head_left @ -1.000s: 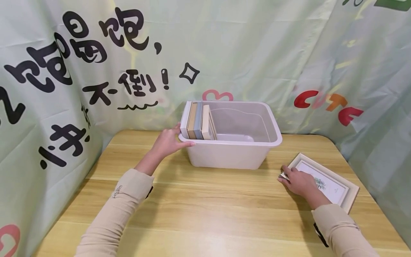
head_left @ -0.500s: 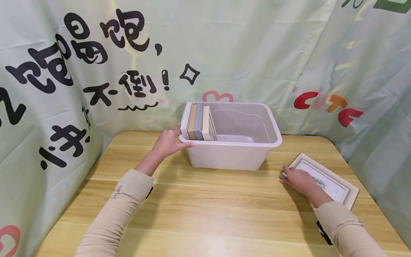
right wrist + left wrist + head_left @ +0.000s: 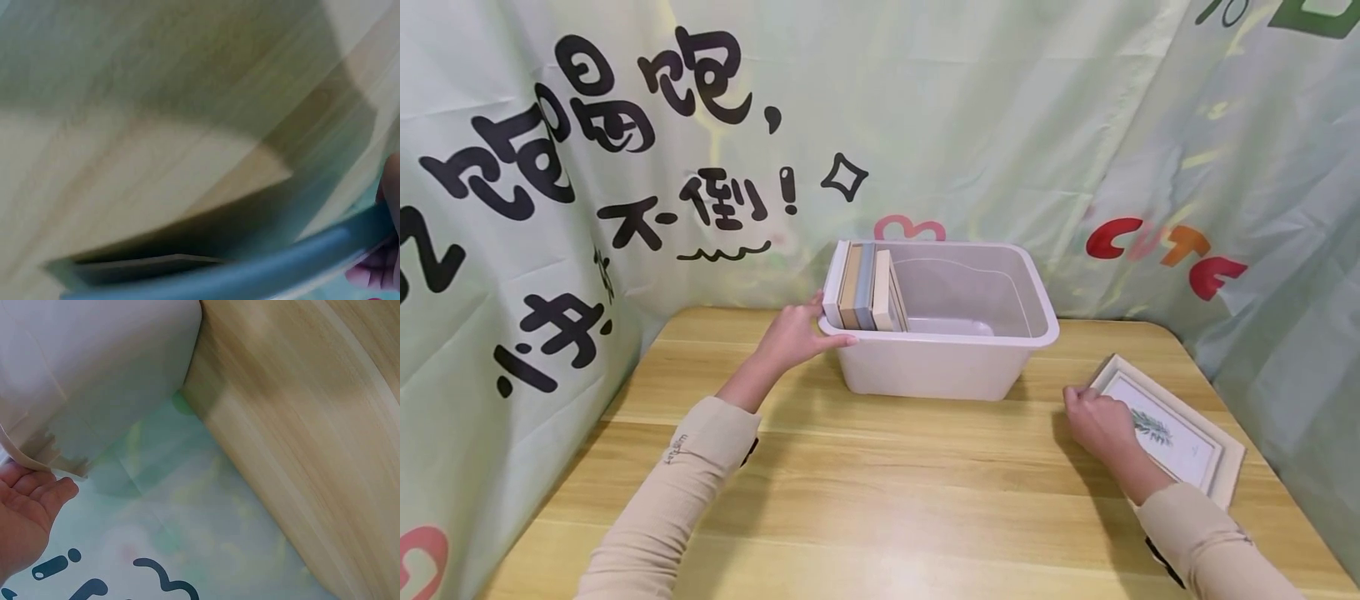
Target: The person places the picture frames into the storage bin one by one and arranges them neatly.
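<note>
A picture frame [image 3: 1183, 442] with a pale wooden border and a leaf print is at the right of the table. My right hand [image 3: 1101, 425] grips its left edge, and that side is tilted up. In the right wrist view, the frame's edge [image 3: 250, 275] runs into my fingers [image 3: 375, 269], with shadow on the table beneath. My left hand [image 3: 793, 333] holds the left front corner of a pale lilac plastic bin [image 3: 932, 367], thumb along the front rim. The left wrist view shows that hand [image 3: 28, 512] at the rim, below the bin's outer wall [image 3: 125, 356].
Several frame-like slabs [image 3: 863, 287] in white, tan, blue and cream stand on edge at the bin's left end. Wooden tabletop [image 3: 887, 483] lies in front of the bin. A printed fabric backdrop [image 3: 970, 125] hangs close behind and beside the table.
The picture frame has tilted up at its left side and shifted slightly, with my right hand gripping its edge. My left hand stays on the bin's corner.
</note>
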`<state>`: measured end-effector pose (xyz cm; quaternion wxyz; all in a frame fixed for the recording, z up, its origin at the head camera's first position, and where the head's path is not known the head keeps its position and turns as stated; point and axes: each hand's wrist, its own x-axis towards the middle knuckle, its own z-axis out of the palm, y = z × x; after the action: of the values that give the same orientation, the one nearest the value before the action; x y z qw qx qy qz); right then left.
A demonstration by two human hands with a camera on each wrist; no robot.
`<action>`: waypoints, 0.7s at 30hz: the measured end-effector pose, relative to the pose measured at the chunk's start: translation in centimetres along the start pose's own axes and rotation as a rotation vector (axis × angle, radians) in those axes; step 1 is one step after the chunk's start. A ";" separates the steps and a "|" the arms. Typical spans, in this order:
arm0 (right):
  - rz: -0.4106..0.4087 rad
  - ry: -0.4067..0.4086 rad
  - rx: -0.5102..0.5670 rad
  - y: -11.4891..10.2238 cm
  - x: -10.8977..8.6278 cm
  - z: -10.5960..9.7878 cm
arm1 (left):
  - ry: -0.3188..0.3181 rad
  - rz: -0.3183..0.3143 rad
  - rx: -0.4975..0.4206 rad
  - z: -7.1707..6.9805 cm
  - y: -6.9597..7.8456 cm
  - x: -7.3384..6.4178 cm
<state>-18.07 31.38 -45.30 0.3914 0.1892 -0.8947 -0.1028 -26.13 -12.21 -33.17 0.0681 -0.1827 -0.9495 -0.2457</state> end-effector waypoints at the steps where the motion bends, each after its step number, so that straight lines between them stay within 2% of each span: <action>1: -0.001 0.032 -0.025 -0.1 0.1 -0.1 | 0.001 0.003 -0.003 0.0 0.0 0.0; 6: -0.002 0.080 -0.155 -0.1 0.8 -0.9 | 0.007 0.012 -0.011 0.1 0.0 -0.1; 10: -0.018 0.154 -0.234 0.2 1.3 -1.9 | 0.004 0.002 -0.015 0.1 0.0 -0.1; 13: 0.005 0.165 -0.228 0.4 1.6 -2.8 | 0.001 -0.007 -0.025 0.0 0.0 -0.1; 17: 0.045 0.132 -0.150 0.8 1.9 -4.0 | -0.002 -0.008 -0.022 0.0 0.0 -0.1; 21: 0.011 0.124 -0.093 1.6 2.2 -5.1 | -0.002 -0.004 -0.020 0.0 0.1 -0.1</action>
<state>-16.10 31.75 -39.91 0.4550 0.1720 -0.8639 -0.1303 -26.02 -12.15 -33.17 0.0646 -0.1817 -0.9475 -0.2549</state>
